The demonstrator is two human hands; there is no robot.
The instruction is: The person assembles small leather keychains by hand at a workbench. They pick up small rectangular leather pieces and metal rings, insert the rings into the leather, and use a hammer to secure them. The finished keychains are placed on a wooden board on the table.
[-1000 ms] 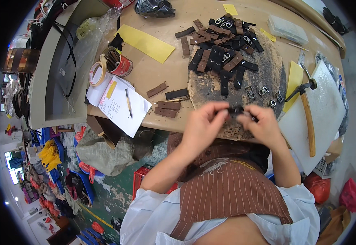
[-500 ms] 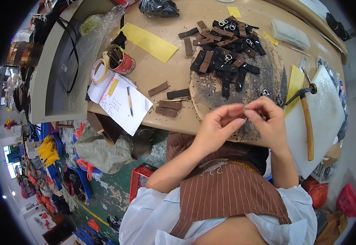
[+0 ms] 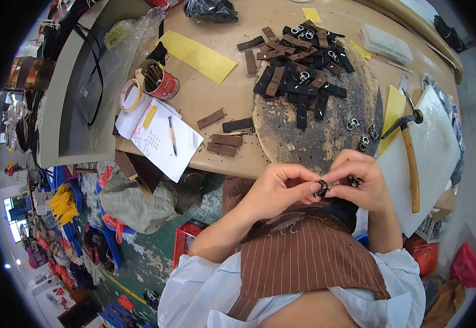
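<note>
My left hand (image 3: 287, 188) and my right hand (image 3: 361, 177) meet at the near edge of a round, worn wooden block (image 3: 298, 145). Their fingertips pinch a small dark metal clasp (image 3: 321, 189) between them. A second dark metal piece (image 3: 354, 180) sits within the curled fingers of my right hand, partly hidden. Beyond my hands, the block carries a pile of black and brown leather tabs (image 3: 298, 65), some fitted with silvery rings. Loose metal clasps (image 3: 363, 143) lie on the block's right side, close to my right hand.
A wooden-handled hammer (image 3: 412, 164) rests on a white slab (image 3: 432, 147) at right. Brown leather tabs (image 3: 224, 149), a notepad (image 3: 164, 136) with a pen, a tape roll (image 3: 131, 95) and a red tin (image 3: 168, 86) occupy the left. A clear plastic box (image 3: 386, 45) stands behind.
Both hands have drawn back toward my body, off the block. The dark clasp between the fingertips now shows, as does a loose clasp on the block that my right hand covered.
</note>
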